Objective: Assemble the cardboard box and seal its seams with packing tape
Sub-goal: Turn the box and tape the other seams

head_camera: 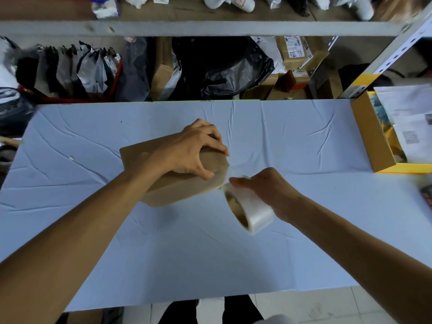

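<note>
A small brown cardboard box (184,190) lies tilted on the light blue table cover (292,141) near the middle. My left hand (194,150) grips the box from above, fingers curled over its far edge and thumb on the top face. My right hand (268,185) holds a roll of clear packing tape (252,211) just right of the box, with the roll's edge touching the box's right corner. The tape's loose end is too faint to make out.
A yellow-edged cardboard tray (371,136) with papers sits at the table's right end. Behind the table, shelves hold parcels (297,54), black bags (224,66) and a red bin (70,94) of packets. Tiled floor shows past the near table edge.
</note>
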### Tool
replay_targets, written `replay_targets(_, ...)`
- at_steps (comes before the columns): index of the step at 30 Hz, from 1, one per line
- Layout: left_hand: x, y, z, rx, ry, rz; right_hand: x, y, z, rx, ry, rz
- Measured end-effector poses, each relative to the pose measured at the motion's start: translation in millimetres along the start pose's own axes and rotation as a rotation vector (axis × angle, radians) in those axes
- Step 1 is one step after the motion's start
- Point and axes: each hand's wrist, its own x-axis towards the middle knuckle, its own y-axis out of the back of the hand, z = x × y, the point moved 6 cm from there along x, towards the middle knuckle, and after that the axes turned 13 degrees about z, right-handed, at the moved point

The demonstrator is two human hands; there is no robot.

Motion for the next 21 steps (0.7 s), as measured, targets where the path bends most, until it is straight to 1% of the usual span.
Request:
replay_targets(2, 1, 0, -2, 0.006, 0.006, -0.017, 2, -1, -1, 0.036, 0.003, 0.007)
replay_targets(6, 0, 0, -9, 0.033, 0.016, -0.073, 1, -9, 3, 0.112, 0.040, -0.045)
replay_targets(10, -3, 0, -10, 0.026, 0.024, -0.075, -1, -13, 7, 0.139, 0.062, -0.045)
replay_targets(14, -3, 2, -11, 0.004, 0.027, -0.064, -8, -13, 11, 0.182, 0.096, -0.101)
replay_targets(17, -3, 1, -10, -0.002, 0.020, -0.077, -8, -12, 16, 0.188, 0.129, -0.075)
replay_targets(21, 0, 2, -12, -0.015, 0.031, -0.083, -6, -10, 15, 0.131, 0.161, -0.058)
